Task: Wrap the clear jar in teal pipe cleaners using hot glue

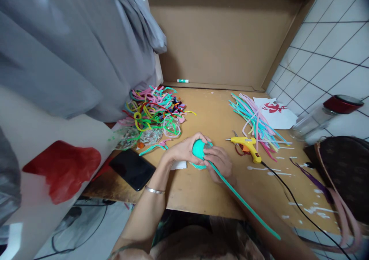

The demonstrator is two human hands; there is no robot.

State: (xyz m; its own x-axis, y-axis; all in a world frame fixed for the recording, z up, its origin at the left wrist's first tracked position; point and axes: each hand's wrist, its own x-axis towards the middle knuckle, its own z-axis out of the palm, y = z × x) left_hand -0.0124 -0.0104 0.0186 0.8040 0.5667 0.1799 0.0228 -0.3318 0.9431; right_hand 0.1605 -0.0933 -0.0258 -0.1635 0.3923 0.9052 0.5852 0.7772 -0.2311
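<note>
left hand [184,151] fingers curl over a teal ball [198,149], gripping it; right hand [219,163] fingers pinch a teal pipe cleaner [239,198] against the ball, which sits between both hands' fingertips.

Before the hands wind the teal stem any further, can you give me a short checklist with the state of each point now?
1. Left hand holds the teal ball: ok.
2. Right hand pinches the teal stem at the ball: ok.
3. Stem's free tail lies untangled: ok.
4. Glue gun lies apart from both hands: ok.
5. Glue gun hot or cold: cannot tell.
6. Spare stems are on the table: ok.
</note>
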